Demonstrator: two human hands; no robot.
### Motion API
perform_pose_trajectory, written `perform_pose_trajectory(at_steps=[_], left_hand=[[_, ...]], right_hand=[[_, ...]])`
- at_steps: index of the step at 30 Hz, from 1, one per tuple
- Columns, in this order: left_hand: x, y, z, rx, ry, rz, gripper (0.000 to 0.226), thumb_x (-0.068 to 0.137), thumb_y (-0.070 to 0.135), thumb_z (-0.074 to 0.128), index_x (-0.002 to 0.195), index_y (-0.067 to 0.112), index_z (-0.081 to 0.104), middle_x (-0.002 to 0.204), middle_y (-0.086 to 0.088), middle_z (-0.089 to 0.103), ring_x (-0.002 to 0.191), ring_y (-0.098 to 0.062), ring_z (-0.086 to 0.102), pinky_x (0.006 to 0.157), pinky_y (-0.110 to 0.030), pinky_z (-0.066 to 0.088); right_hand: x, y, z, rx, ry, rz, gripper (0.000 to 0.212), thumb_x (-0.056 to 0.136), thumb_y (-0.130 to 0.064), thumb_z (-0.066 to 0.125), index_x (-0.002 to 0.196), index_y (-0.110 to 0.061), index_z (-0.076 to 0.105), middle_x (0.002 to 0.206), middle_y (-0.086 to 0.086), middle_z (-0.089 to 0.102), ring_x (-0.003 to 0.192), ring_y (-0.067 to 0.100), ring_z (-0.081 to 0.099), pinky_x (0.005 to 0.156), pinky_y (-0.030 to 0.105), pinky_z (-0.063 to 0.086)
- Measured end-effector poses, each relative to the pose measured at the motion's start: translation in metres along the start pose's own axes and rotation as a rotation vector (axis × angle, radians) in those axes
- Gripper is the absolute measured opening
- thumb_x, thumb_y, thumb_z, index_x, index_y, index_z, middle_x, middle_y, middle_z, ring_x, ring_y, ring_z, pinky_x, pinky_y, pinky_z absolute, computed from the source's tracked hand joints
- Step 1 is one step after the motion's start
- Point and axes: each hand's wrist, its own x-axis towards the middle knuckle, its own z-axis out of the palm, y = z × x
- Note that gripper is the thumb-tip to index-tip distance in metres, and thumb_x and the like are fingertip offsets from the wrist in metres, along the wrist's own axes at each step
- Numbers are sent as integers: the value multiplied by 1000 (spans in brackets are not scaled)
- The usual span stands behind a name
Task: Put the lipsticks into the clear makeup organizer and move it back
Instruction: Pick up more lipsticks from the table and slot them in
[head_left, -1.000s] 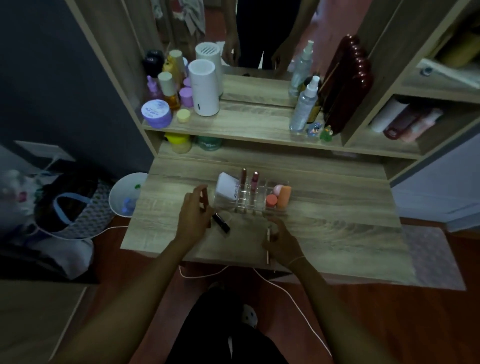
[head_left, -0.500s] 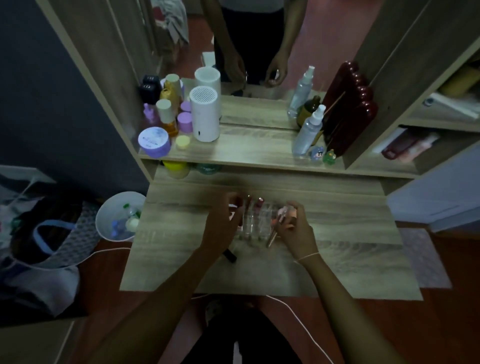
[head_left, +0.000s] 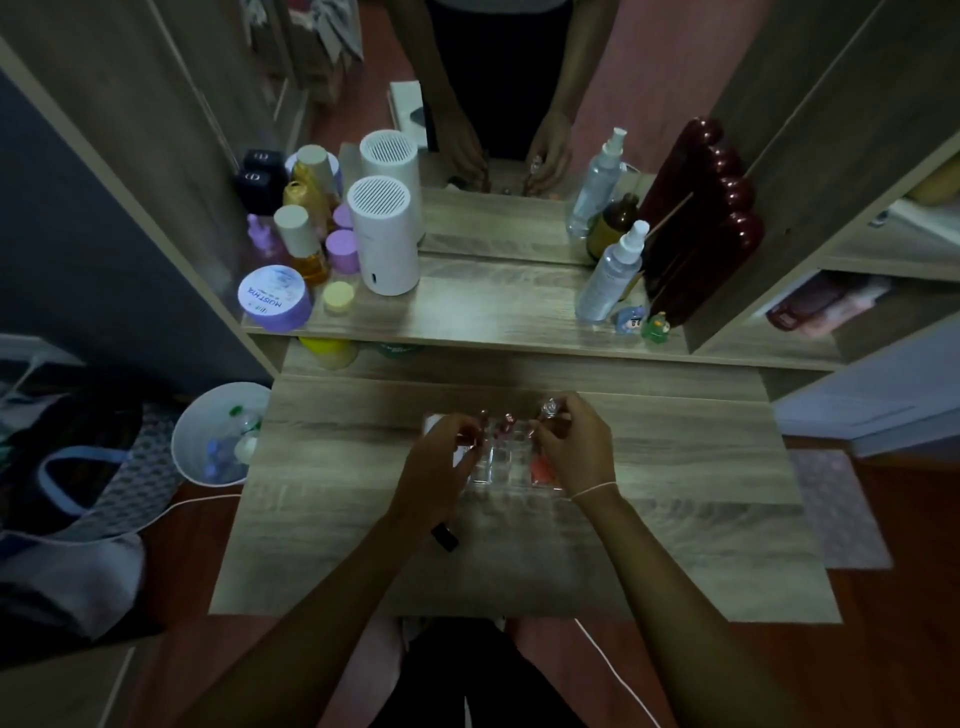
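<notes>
The clear makeup organizer (head_left: 500, 461) stands in the middle of the wooden table (head_left: 675, 467). Two lipsticks (head_left: 505, 423) stand upright in its back slots, and an orange item (head_left: 541, 467) sits in its right part. My left hand (head_left: 439, 467) is over the organizer's left side, fingers pinched on a reddish lipstick (head_left: 467, 439) that they mostly hide. At the organizer's right back corner my right hand (head_left: 574, 444) holds a slim clear-capped lipstick (head_left: 548, 408). A black lipstick (head_left: 445, 538) lies on the table under my left wrist.
A raised shelf (head_left: 467, 317) behind the table carries a white cylinder (head_left: 383, 239), a purple jar (head_left: 274, 299), several bottles and a spray bottle (head_left: 612, 273) before a mirror. A white bin (head_left: 205, 441) stands left of the table. A white cable (head_left: 615, 670) hangs at the front.
Both hands rose from the table's front to the organizer. My right hand carried the slim lipstick up from the table. The black lipstick stayed where it lay.
</notes>
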Motion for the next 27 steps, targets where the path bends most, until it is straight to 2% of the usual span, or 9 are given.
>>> perform_pose_trajectory(at_steps=[5, 7, 9, 11, 13, 17, 20, 24, 27], left_hand=[[0, -5, 8, 41, -37, -8, 8, 87, 25, 59, 94, 26, 57, 103, 1, 52, 83, -7, 57, 75, -23, 54], [-2, -5, 9, 64, -33, -5, 10, 88, 21, 60, 92, 29, 55, 95, 12, 48, 79, -2, 53, 70, -22, 52], [-2, -4, 11, 79, -39, 4, 12, 88, 14, 61, 92, 25, 57, 89, 16, 48, 73, 2, 50, 64, -14, 46], [-2, -4, 12, 97, -61, 3, 10, 88, 12, 61, 95, 19, 60, 88, 10, 55, 70, 3, 50, 60, -8, 39], [-1, -4, 12, 110, -61, 8, 10, 88, 12, 61, 97, 15, 62, 92, -1, 62, 73, -3, 52, 62, -8, 38], [1, -6, 12, 93, -32, -39, 12, 87, 14, 63, 99, 12, 62, 102, -10, 58, 84, -17, 57, 70, -26, 50], [2, -9, 11, 68, -29, -67, 18, 85, 22, 66, 101, 15, 61, 108, -6, 52, 84, -15, 59, 70, -18, 47], [-1, -11, 7, 56, -38, -34, 23, 84, 27, 66, 104, 17, 59, 109, -8, 55, 84, -14, 61, 73, -20, 52], [-4, -9, 4, 71, -33, 0, 26, 84, 20, 68, 107, 12, 59, 106, -9, 60, 84, -13, 63, 68, -6, 47]], right_hand=[[5, 1, 5, -65, -49, -76, 24, 72, -9, 75, 89, -16, 61, 89, 5, 68, 81, 20, 63, 76, 34, 52], [6, 3, 8, -101, -90, -101, 25, 72, -9, 74, 92, -15, 61, 92, 6, 68, 85, 21, 63, 78, 36, 53], [7, 5, 10, -157, -131, -105, 25, 72, -8, 72, 93, -15, 61, 93, 7, 68, 87, 25, 62, 79, 38, 52], [8, 6, 11, -213, -144, -118, 26, 70, -6, 70, 93, -15, 62, 94, 8, 67, 89, 28, 61, 80, 40, 51], [8, 7, 13, -255, -147, -135, 28, 70, -5, 68, 96, -14, 63, 97, 8, 67, 91, 28, 60, 83, 40, 50], [6, 12, 15, -284, -144, -138, 31, 71, -6, 68, 99, -17, 63, 101, 6, 67, 94, 26, 59, 85, 40, 48], [5, 14, 15, -273, -148, -129, 32, 71, -7, 70, 99, -19, 62, 100, 5, 67, 93, 25, 60, 85, 39, 47], [2, 16, 13, -241, -135, -116, 36, 73, -10, 71, 106, -18, 61, 105, 7, 67, 98, 27, 60, 89, 41, 48], [-3, 18, 9, -231, -136, -106, 45, 77, -16, 71, 119, -20, 56, 117, 6, 62, 107, 24, 56, 94, 42, 47]])
